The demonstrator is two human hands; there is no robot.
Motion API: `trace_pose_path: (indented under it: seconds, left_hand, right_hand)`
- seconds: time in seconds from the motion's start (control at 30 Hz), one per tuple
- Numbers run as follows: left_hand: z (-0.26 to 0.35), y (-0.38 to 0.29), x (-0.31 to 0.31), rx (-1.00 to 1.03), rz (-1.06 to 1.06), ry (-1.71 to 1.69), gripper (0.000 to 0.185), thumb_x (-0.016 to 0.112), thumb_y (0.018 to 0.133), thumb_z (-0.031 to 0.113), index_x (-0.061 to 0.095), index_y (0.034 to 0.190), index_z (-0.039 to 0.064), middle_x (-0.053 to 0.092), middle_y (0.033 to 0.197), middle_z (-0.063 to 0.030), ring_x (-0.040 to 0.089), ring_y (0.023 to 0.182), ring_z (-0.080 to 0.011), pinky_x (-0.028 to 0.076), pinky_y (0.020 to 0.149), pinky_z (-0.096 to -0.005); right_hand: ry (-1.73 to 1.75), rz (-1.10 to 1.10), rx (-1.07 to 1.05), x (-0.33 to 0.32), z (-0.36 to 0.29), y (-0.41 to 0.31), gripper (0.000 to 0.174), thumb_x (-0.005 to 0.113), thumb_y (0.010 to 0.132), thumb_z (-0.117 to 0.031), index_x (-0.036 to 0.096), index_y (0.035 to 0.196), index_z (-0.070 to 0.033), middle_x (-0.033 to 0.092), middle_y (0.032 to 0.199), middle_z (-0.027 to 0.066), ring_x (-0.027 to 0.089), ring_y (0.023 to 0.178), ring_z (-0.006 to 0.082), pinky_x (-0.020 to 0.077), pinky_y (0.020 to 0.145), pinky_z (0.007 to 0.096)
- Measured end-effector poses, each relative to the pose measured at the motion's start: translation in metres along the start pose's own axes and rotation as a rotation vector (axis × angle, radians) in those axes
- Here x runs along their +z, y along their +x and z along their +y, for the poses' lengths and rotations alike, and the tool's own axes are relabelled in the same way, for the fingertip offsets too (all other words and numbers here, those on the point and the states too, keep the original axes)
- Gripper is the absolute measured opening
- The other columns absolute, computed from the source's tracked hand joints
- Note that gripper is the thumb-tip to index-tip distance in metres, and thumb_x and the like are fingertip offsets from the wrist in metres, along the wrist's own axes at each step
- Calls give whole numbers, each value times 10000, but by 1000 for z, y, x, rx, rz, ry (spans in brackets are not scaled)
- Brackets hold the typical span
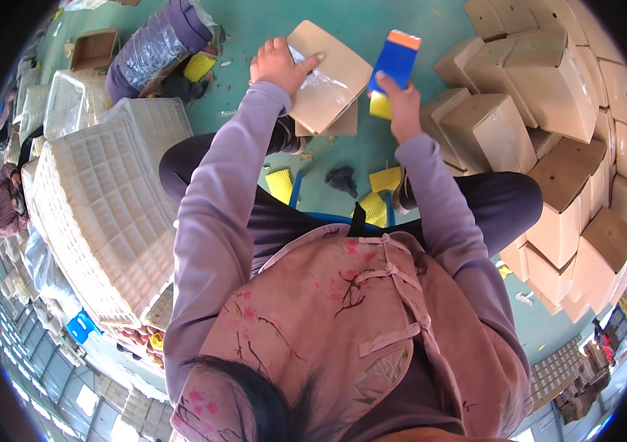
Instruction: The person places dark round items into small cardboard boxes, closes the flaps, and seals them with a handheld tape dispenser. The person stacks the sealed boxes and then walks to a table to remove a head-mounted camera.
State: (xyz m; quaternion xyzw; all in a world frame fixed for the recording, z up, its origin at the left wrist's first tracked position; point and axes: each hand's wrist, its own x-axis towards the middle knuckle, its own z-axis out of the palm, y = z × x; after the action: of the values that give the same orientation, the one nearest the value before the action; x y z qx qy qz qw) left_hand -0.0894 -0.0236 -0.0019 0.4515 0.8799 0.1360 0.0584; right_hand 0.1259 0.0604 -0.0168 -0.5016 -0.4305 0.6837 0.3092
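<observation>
My left hand (280,65) rests on the near-left part of a closed cardboard box (335,72), its thumb spread over the top by a strip of clear, shiny tape (324,82). A flap or second piece of cardboard (346,122) shows under the box. To the right of the box, my right hand (402,102) grips a blue tape dispenser (396,61) with an orange end and a yellow part below. The dispenser is held apart from the box. Whether my left fingers grip the box's edge is hard to tell.
Cardboard boxes (551,77) are piled high on the right. White plastic crates (109,210) stand stacked at left, beyond them a wrapped purple roll (153,50). Yellow foam nets (371,207) and a dark foam net (341,179) lie on the green floor. A person (6,199) is at far left.
</observation>
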Motion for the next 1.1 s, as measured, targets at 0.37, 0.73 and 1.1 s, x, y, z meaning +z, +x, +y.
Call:
trace_pose_path:
  seconds: [0.37,0.73,1.1]
  left_hand:
    - [43,-14,-31,241,172,-315,629,588,838,490,484,1225,6,522,1181,-150,464,1134,-279,350,977,-385]
    - [93,-81,-117,-68,-860,-1503,427,514,930,366,621,1070,-24,643,1029,-83,579,949,-141,434,885,-280]
    - [-2,15,-87,850,263,-198,236,540,875,331,673,897,137,668,890,-45,630,780,-266,518,613,-370]
  right_hand:
    - [-274,-349,-124,-53,-74,-87,442,755,695,-150,568,1049,37,636,904,59,582,795,104,480,713,256]
    - [-491,-784,-228,-79,-101,-153,480,822,611,-203,606,985,8,597,846,69,553,753,131,443,698,280]
    - [-440,-767,283,-71,-134,-158,428,735,686,-126,549,1030,49,601,815,41,561,736,78,465,651,222]
